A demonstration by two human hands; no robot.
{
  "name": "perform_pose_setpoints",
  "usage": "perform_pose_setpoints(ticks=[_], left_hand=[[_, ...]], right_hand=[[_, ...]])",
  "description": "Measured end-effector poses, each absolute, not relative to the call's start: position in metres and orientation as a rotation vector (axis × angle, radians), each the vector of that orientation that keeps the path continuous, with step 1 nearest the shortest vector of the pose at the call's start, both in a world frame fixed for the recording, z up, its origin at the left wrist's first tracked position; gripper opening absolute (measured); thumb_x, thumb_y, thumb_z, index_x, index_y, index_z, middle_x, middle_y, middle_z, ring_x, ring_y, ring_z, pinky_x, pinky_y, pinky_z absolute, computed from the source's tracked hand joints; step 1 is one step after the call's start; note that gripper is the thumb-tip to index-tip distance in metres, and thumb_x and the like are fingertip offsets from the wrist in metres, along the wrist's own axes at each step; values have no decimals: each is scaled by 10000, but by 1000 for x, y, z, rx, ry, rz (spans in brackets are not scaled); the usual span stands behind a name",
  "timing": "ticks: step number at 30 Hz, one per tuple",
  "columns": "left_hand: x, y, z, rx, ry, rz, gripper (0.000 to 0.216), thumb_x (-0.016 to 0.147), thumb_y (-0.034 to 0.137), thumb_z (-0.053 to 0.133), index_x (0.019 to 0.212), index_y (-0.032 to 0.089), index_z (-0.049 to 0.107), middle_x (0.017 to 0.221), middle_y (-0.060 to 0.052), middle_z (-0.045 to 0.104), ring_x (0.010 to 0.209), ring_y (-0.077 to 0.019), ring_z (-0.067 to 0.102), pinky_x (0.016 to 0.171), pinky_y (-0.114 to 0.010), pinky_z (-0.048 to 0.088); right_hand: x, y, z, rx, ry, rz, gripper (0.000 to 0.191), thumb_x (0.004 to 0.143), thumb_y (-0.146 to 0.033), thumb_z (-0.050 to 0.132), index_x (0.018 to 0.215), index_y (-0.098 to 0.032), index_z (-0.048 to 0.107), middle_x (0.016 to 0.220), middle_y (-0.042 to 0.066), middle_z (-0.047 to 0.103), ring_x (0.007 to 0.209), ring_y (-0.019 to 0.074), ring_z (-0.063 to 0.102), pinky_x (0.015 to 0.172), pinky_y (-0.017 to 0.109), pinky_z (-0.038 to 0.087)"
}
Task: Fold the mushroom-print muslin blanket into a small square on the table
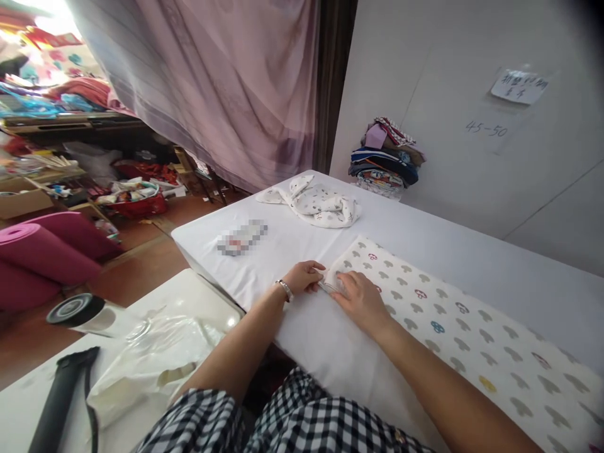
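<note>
A long white cloth (438,308) printed with grey mushroom-like shapes and a few coloured ones lies along the white-covered table, running off to the right. At its near left corner, my left hand (306,277), with a bracelet on the wrist, pinches the edge of the fabric. Close beside it, my right hand (361,301) rests on the same corner, its fingers bent over a small turned-up part. Farther back on the table sits a crumpled white cloth (323,204) with a small print. A blurred-out flat item (242,237) lies to the left.
A stack of folded fabrics (387,157) stands against the wall behind the table. On the lower left, a white side table (23,384) carries a clear bottle (104,318), a plastic bag (151,365) and a black folded umbrella-like item (61,402). Pink rolls (47,251) lie beyond.
</note>
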State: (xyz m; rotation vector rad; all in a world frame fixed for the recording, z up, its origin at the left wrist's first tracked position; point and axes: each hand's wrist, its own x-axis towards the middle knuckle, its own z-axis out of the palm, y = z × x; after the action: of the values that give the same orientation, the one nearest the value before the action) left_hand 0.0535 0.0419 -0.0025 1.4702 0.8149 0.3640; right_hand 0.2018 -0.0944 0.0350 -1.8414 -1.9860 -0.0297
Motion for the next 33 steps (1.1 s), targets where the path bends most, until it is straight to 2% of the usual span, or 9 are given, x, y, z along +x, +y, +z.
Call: perform_pose_setpoints(ticks=[4, 8, 12, 17, 21, 27, 33], left_hand=[[54, 37, -3, 1549, 810, 405, 192, 727, 232, 584, 892, 168, 510, 487, 74, 531, 359, -67, 468, 380, -169, 378], [55, 34, 0, 1603, 842, 384, 117, 739, 172, 530, 848, 182, 488, 440, 95, 486, 336, -68, 440, 362, -163, 354], [55, 32, 3, 1612, 867, 369, 103, 746, 161, 527, 839, 185, 490, 436, 98, 479, 333, -57, 424, 366, -153, 342], [53, 33, 3, 1637, 854, 365, 76, 726, 159, 519, 791, 183, 488, 436, 86, 478, 345, -65, 427, 369, -163, 346], [51, 35, 4, 1610, 786, 332, 115, 696, 198, 560, 784, 178, 489, 515, 66, 510, 415, -74, 486, 385, -170, 382], [47, 33, 11, 1634, 698, 266, 347, 634, 300, 683, 890, 174, 485, 647, 41, 557, 501, -84, 543, 407, -172, 412], [51, 28, 12, 1699, 835, 317, 237, 667, 254, 630, 837, 177, 483, 548, 68, 506, 425, -74, 496, 377, -169, 382]], right_hand=[[199, -78, 22, -1881, -2075, -83, 148, 812, -297, 581, 905, -198, 523, 868, 60, 569, 825, 220, 520, 729, 332, 410], [204, -76, 20, -1833, -2075, -13, 56, 859, -245, 488, 877, -210, 526, 866, 52, 570, 824, 209, 520, 722, 315, 401], [203, -72, 19, -1793, -1942, 55, 131, 882, -223, 411, 845, -222, 537, 804, 31, 566, 765, 182, 530, 676, 289, 400], [194, -69, 14, -1813, -1929, 31, 126, 883, -240, 425, 830, -216, 537, 828, 40, 576, 783, 184, 532, 659, 279, 390], [192, -70, 13, -1816, -1913, 66, 89, 867, -263, 471, 852, -212, 542, 851, 42, 579, 812, 188, 535, 669, 277, 391], [201, -74, 22, -1734, -1871, 299, 80, 806, -213, 510, 859, -212, 570, 814, 21, 568, 774, 170, 528, 677, 270, 411], [205, -75, 17, -1703, -1836, 376, 187, 786, -137, 471, 889, -215, 606, 800, 11, 553, 753, 154, 521, 662, 258, 412]])
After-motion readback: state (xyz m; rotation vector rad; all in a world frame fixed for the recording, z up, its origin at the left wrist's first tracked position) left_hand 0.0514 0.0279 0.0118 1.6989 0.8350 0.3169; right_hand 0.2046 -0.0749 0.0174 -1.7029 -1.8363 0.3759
